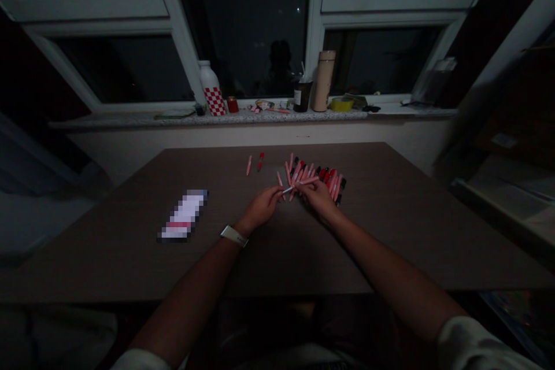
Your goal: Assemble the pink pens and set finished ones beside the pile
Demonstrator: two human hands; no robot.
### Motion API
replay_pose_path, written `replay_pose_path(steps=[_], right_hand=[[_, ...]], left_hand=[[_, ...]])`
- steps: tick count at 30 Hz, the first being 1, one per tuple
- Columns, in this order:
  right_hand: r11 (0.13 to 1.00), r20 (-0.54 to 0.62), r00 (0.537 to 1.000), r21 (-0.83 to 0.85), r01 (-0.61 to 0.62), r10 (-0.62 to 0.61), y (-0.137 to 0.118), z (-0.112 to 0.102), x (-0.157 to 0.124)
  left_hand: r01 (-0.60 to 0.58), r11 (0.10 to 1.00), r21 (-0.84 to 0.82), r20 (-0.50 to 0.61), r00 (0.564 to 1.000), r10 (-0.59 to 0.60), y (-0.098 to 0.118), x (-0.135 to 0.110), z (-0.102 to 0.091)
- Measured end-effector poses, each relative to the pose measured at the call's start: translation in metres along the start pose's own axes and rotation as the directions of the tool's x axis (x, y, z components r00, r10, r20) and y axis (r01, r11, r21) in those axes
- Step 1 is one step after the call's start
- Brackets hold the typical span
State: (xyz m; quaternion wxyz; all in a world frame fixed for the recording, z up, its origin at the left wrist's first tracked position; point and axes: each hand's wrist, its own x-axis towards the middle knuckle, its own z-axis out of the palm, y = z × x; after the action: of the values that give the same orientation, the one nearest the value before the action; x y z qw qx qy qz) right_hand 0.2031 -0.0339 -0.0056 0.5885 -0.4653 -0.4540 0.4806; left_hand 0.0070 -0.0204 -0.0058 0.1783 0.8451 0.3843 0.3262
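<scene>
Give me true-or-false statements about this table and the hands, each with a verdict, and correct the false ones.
1. A white watch sits on the left wrist. True.
2. The right hand is at the pile of pink pens. True.
3. The pile lies on the windowsill. False: it lies on the brown table.
4. A yellow tape roll stands left of the red-checked bottle. False: it stands right of the bottle, beyond the tan flask.
5. Two loose pens lie apart from the pile. True.
</scene>
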Motion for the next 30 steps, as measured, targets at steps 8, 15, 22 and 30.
replay_pose_path(steps=[8,15,22,30], right_hand=[[0.994,-0.019,1.000,-0.103,0.023,-0.025,0.009,-0.001,0.004],[0.995,0.024,0.999,-0.096,0.027,-0.025,0.017,-0.004,0.009],[0.997,-0.011,0.997,-0.032,0.073,-0.073,0.029,-0.008,0.016],[0.981,0.058,0.998,0.195,-0.009,-0.003,0.030,-0.005,0.015]], left_hand=[[-0.077,0.994,0.080,0.012,0.997,0.077,0.004,-0.001,-0.006],[-0.079,0.991,0.107,0.008,0.997,0.078,-0.001,-0.001,-0.005],[-0.027,0.994,0.101,-0.016,0.999,0.029,-0.001,-0.002,-0.005],[-0.026,0.993,0.119,0.024,0.999,0.023,0.002,-0.001,-0.007]])
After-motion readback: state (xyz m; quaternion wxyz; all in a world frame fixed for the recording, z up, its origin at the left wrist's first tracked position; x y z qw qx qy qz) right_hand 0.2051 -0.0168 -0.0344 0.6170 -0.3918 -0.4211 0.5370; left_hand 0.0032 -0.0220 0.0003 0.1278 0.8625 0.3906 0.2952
